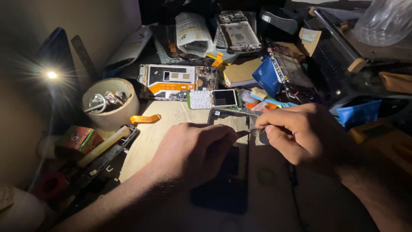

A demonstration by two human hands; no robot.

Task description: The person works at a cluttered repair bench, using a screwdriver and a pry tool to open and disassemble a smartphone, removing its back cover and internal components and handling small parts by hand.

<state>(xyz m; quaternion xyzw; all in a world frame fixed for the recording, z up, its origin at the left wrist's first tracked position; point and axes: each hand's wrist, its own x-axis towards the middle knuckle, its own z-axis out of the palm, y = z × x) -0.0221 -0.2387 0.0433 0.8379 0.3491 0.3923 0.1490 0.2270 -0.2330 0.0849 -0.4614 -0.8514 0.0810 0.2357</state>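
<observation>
A dark, opened phone body (229, 172) lies on the beige work mat (167, 118) in the middle of the view. My left hand (193, 150) rests on its left side, fingers pressing down near its upper part. My right hand (296, 133) pinches thin metal tweezers (253, 129), whose tips point left at the phone's upper edge, close to my left fingertips. Much of the phone is hidden under my left hand.
A small lamp (52, 74) glows at the left. Beside it stands a round tub of metal parts (110, 103). Opened phone boards (176, 80), a small keypad phone (212, 99), an orange flex cable (146, 119), a brush (264, 96) and blue packets (267, 76) crowd the back.
</observation>
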